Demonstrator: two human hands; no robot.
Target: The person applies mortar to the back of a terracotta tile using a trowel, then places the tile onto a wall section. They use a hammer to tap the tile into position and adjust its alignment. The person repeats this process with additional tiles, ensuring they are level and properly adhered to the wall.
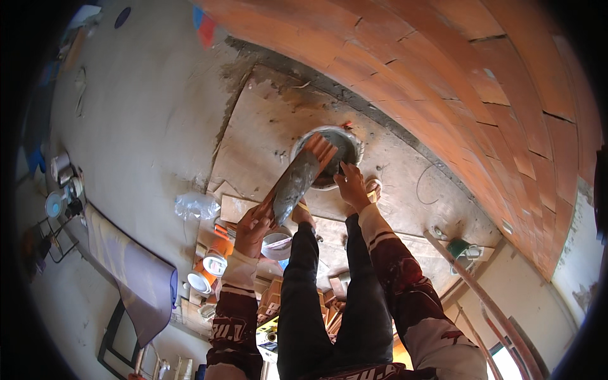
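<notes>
Presently, hollow clay brick [296,179] is held tilted, far end over the rim area of the round bucket [360,143], near end toward the wearer's L side. Upper face coated w/ grey mortar [286,201]; ribbed far end bare, orange.

Handling (judged): stiff, fairly heavy for one hand, brittle at corners & thin walls; coated face prob. slippery, so best hold is on bare clay sides or near end, clear of the coat.

Grip: L hand [252,229] closed round near end of brick, approx. as wide as the brick there; no second support seen. R hand [352,189] at near side of bucket, apart from brick, fingers curled; whether it grips a tool, can't tell. Bucket stands on flat board [250,136], brick wall [443,101] beyond.
</notes>
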